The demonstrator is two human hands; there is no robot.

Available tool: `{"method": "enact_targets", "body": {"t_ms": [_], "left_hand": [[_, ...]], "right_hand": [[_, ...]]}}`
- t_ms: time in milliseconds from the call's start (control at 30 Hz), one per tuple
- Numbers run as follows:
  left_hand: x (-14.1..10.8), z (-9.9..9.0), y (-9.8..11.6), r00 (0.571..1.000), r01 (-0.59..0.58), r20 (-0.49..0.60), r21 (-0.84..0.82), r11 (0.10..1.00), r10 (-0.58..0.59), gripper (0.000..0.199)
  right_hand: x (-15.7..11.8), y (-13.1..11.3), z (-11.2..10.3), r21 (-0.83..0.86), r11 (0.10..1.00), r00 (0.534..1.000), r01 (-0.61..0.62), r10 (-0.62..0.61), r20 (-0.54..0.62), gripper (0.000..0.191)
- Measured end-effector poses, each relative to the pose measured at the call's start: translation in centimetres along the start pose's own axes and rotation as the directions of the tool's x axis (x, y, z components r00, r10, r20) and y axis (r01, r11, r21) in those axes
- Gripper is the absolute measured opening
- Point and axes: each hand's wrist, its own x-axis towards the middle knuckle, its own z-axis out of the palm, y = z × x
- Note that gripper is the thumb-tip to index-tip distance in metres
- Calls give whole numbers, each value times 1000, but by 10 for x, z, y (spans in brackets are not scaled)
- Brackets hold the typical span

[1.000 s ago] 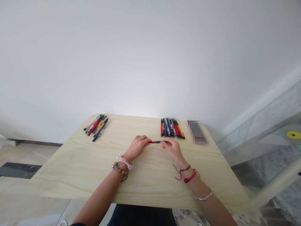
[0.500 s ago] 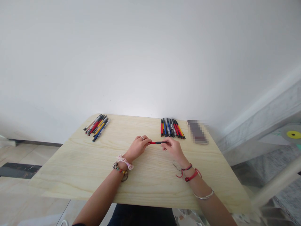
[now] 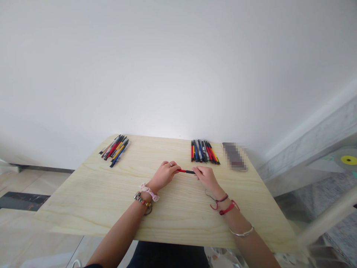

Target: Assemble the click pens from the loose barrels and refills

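A red and black pen (image 3: 186, 171) is held level between both hands over the middle of the wooden table (image 3: 111, 204). The fingers of my left hand (image 3: 165, 175) are closed on its red end. My right hand (image 3: 205, 176) pinches the black end between thumb and fingers. Just beyond my right hand, several pens (image 3: 204, 152) in red, yellow, blue, black and clear lie side by side. Another loose group of pens (image 3: 115, 149) lies near the table's far left corner, well away from my left hand.
A dark flat object (image 3: 234, 156), partly pixelated, lies at the table's far right. Behind the table rises a white wall (image 3: 167, 74). On the right, beyond the table, is a round item with a yellow centre (image 3: 348, 160).
The pen has dipped slightly toward me at its black end. My right fingers have shifted their hold and now wrap closer round that end. Both groups of pens lie as before.
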Motion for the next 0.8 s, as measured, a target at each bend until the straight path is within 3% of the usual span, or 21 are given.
{"method": "enact_targets", "body": {"t_ms": [67, 167, 233, 367, 467, 600, 700, 800], "left_hand": [[0, 1, 0, 1000, 6, -6, 3, 1000, -6, 22], [0, 1, -2, 999, 23, -23, -6, 1000, -23, 23], [0, 1, -2, 1000, 20, -21, -14, 1000, -20, 23], [0, 2, -2, 1000, 11, -9, -18, 1000, -11, 23], [0, 1, -2, 1000, 25, -15, -29, 999, -26, 23], [0, 1, -1, 1000, 18, -17, -51, 999, -18, 23], [0, 2, 0, 1000, 3, -12, -61, 998, -3, 22], [1, 1, 0, 1000, 15, -11, -67, 998, -16, 21]], "right_hand": [[0, 0, -1, 42, 999, 1000, 11, -12, 28, 21], [2, 0, -3, 56, 996, 996, 72, -74, 40, 27], [2, 1, -4, -67, 991, 993, 116, -115, 14, 14], [1, 0, -1, -241, 962, 990, 126, -137, -27, 30], [1, -1, -1, -154, 978, 990, 143, -142, 13, 16], [0, -2, 1, -185, 965, 982, 186, -188, 9, 16], [0, 0, 2, -217, 966, 989, 139, -146, -15, 36], [1, 2, 1, -110, 985, 991, 130, -132, -6, 24]]}}
